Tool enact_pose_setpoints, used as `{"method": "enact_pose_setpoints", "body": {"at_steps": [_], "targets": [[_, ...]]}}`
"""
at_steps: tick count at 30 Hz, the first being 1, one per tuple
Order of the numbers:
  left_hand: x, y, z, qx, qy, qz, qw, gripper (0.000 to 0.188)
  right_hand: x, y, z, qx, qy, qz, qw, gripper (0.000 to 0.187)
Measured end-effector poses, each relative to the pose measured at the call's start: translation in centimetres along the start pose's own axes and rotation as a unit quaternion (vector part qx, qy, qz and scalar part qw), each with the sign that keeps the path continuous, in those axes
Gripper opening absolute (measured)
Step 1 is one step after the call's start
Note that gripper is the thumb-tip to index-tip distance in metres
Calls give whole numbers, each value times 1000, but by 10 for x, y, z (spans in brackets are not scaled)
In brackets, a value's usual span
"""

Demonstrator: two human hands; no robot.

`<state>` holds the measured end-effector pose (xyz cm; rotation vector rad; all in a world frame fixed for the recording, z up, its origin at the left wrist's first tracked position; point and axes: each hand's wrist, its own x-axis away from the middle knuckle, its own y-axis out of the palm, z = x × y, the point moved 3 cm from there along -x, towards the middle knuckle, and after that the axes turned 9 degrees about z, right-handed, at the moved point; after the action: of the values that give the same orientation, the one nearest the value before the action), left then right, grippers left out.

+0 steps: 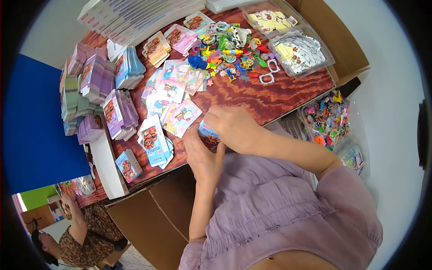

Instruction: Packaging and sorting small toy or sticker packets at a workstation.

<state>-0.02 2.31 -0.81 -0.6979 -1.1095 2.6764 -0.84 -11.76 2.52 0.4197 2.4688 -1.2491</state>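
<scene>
At the table's near edge a small blue printed card box [209, 135] stands between my two hands. My left hand [202, 155] holds it from the left and below, thumb on the near side and fingers behind. My right hand [233, 129] has its fingers bent down at the box's upper end; what its fingertips pinch is hidden. Just beyond my hands lie loose pastel cartoon sheets [184, 114]. To the left are a fanned stack of flat blue box blanks [154, 140] and a filled blue box [128, 166] lying by the edge.
A heap of small plastic toys [231, 49] covers the far middle. Clear trays of paper pieces [300, 51] stand far right, stacked box blanks [95, 78] left. A bag of trinkets [328, 118] lies right, below the tabletop; a cardboard carton [155, 211] is below left. Another person [87, 234] works lower left.
</scene>
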Motion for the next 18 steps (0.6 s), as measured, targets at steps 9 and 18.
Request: {"method": "enact_pose_setpoints", "body": {"at_steps": [9, 18], "targets": [[-2, -3, -12, 98, -66, 27, 993, 74, -14, -18, -3, -195, -26, -3, 981, 26], [0, -7, 1, 105, -80, 48, 990, 76, 12, -19, 2, -117, -42, 43, 991, 32]]}}
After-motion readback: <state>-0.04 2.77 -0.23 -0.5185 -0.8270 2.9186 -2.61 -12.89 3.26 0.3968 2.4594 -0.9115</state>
